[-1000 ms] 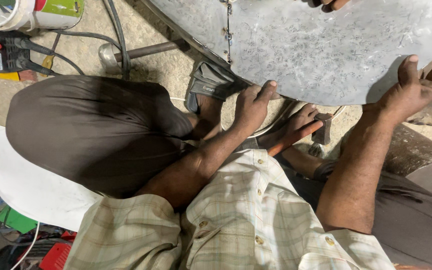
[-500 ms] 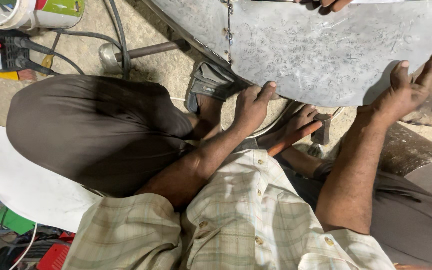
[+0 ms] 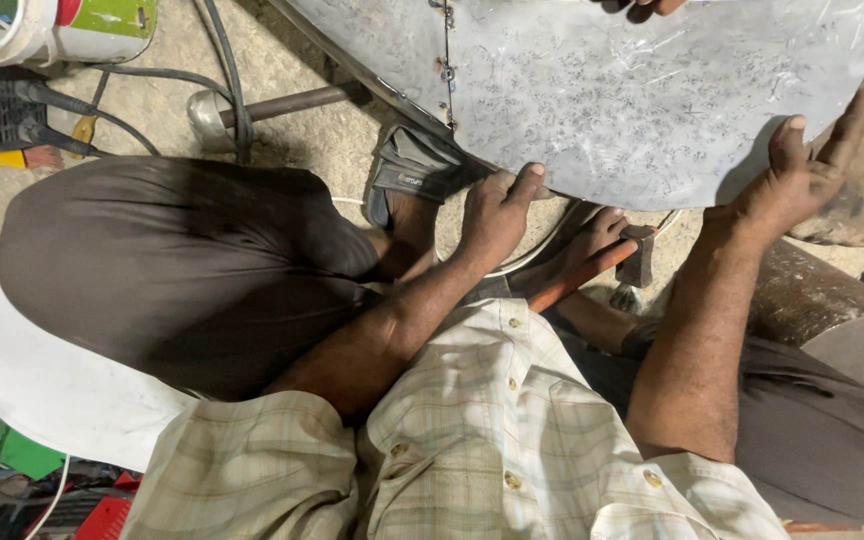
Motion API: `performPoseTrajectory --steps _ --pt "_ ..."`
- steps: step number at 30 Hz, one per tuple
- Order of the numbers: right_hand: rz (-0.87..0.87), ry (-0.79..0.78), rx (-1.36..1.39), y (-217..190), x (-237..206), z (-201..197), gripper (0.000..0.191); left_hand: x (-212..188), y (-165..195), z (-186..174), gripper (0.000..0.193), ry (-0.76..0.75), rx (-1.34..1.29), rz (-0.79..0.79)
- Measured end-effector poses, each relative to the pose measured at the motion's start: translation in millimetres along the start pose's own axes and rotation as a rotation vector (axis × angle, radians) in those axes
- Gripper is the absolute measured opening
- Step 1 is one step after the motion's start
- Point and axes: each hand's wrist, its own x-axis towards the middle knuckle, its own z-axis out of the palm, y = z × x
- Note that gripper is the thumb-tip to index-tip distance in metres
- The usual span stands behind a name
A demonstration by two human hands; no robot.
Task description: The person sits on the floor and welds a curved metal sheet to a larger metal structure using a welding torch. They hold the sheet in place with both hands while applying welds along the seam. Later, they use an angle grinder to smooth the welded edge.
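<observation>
Metal sheet (image 3: 632,110) lower (both hands gripping)

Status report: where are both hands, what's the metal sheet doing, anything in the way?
Both hands, left hand and right hand, grip metal sheet edge. Hammer beneath, by foot. Another hand at far edge.

The metal sheet (image 3: 632,100) looks dull grey and scratched all over — just below its edge a hammer (image 3: 607,262) shows a smooth wooden handle and dark, matt metal head.
</observation>
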Motion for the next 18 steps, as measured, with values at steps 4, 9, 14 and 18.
performPoseTrajectory --steps 4,9,14,18 --pt "-0.081 -0.045 0.038 -1.3 -2.4 3.9 0.06 -1.0 -0.9 0.8 0.053 0.01 -0.029 0.029" --pt "-0.045 -0.029 0.073 -4.5 -6.6 6.1 0.061 1.4 -2.5 0.7 0.052 -0.021 -0.049 0.015" --pt "-0.095 -0.072 0.134 -5.2 -9.0 10.1 0.055 2.1 -0.7 0.4 0.05 -0.039 -0.055 -0.004" --pt "-0.086 -0.064 0.129 -10.1 -6.5 14.1 0.058 0.9 3.5 -0.4 0.05 -0.037 -0.046 -0.017"
